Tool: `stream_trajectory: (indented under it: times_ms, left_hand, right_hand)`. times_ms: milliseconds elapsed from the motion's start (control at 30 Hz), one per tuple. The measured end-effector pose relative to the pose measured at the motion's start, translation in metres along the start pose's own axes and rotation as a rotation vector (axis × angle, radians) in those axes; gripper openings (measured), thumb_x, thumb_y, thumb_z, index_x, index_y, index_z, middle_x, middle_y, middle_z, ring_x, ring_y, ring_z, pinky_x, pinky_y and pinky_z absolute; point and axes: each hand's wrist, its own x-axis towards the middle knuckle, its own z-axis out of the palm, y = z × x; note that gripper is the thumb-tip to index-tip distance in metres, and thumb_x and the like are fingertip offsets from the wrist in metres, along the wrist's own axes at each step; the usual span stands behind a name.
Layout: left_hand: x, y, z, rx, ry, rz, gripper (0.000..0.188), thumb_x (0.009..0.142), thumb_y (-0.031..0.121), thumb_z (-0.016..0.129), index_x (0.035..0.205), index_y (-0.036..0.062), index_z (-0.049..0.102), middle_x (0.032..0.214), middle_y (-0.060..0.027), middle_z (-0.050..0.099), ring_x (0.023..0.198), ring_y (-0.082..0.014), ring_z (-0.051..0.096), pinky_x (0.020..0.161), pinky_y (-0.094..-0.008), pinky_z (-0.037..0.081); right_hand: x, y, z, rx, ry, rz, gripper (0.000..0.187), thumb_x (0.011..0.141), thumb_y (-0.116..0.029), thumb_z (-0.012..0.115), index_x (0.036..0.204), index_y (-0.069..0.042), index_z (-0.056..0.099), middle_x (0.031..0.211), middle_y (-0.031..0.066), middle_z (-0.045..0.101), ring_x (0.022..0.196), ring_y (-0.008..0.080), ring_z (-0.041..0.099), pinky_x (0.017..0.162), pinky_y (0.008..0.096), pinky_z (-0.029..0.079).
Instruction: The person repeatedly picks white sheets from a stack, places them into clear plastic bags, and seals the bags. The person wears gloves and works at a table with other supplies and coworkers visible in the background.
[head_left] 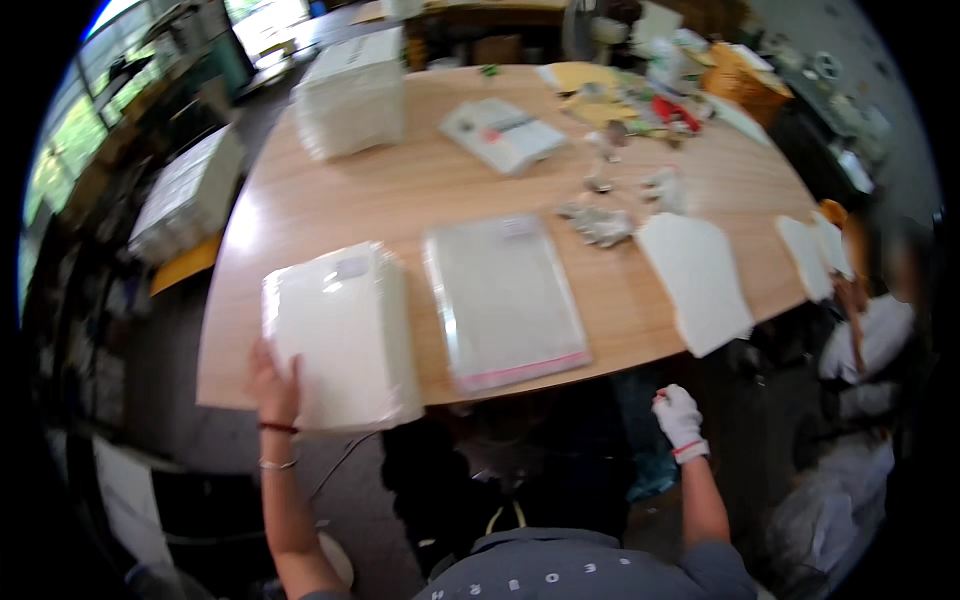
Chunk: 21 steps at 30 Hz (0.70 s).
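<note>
- In the head view, a big light-brown desk (350, 200) fills the middle.
- At the back of the desk, on the left, is a tall white block (355, 90) in clear wrap.
- A flat, pale packet (503, 135) lies to the right of it.
- The far right corner is messy, with yellow paper (585, 78), a red thing (677, 115) and an orange bag (745, 85).
- A crumpled pale thing (598, 226), maybe a glove, lies in the middle right.
- Nearer the right edge is a big white flat piece (695, 280) with a wavy shape.
- Another person (868, 335) sits at the right side of the desk. That part is blurry.
- The white stack (330, 320) is at the near left of the desk, in shiny clear wrap.
- Just to its right is a flat pile of clear bags (505, 300) with a pink strip (525, 371) along the near end.
- The left hand (275, 387) is bare and spread, thumb away from the fingers. It touches the left side of the white stack.
- The right hand (679, 420) wears a white glove and is off the near edge of the desk. Its fingers look bent, but I cannot tell if it pinches anything.
</note>
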Motion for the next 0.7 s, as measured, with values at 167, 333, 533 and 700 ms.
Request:
stream_trajectory:
  times_ms: [167, 333, 533, 700]
  left_hand:
    - [-0.013, 0.053, -0.026, 0.138, -0.337, 0.17, 0.06, 0.082, 0.034, 0.054, 0.133, 0.0142, 0.029, 0.143, -0.0079, 0.015, 0.131, -0.0312, 0.013, 0.095, -0.0624, 0.018]
    - [-0.023, 0.048, -0.003, 0.16, -0.449, 0.174, 0.059, 0.085, 0.047, 0.04, 0.135, 0.0171, 0.028, 0.144, -0.0065, 0.014, 0.132, -0.0321, 0.01, 0.093, -0.0659, 0.013]
    - [-0.026, 0.045, 0.002, 0.147, -0.349, 0.216, 0.057, 0.084, 0.047, 0.042, 0.132, 0.0168, 0.032, 0.142, -0.0083, 0.019, 0.13, -0.0343, 0.015, 0.091, -0.0671, 0.016]
    - [-0.029, 0.049, 0.003, 0.156, -0.389, 0.185, 0.057, 0.085, 0.045, 0.041, 0.133, 0.0167, 0.031, 0.143, -0.007, 0.017, 0.131, -0.0327, 0.012, 0.093, -0.066, 0.014]
  right_hand:
    - [-0.008, -0.058, 0.137, -0.198, -0.252, -0.575, 0.012, 0.075, -0.005, 0.059, 0.086, 0.0, 0.059, 0.073, 0.0107, 0.057, 0.061, 0.0178, 0.057, 0.056, 0.0279, 0.046]
    - [-0.008, -0.123, 0.281, -0.003, -0.386, -1.115, 0.031, 0.07, -0.001, 0.054, 0.101, -0.004, 0.054, 0.083, 0.0124, 0.053, 0.071, 0.0264, 0.056, 0.06, 0.033, 0.046]
    - [-0.008, -0.14, 0.293, -0.143, -0.481, -1.107, 0.012, 0.072, -0.002, 0.052, 0.082, -0.002, 0.059, 0.071, 0.008, 0.055, 0.067, 0.0247, 0.056, 0.059, 0.0315, 0.046]
    - [-0.011, -0.099, 0.157, 0.463, -0.549, -0.358, 0.012, 0.084, -0.007, 0.053, 0.073, -0.004, 0.055, 0.07, 0.0013, 0.053, 0.064, 0.0119, 0.052, 0.056, 0.0281, 0.043]
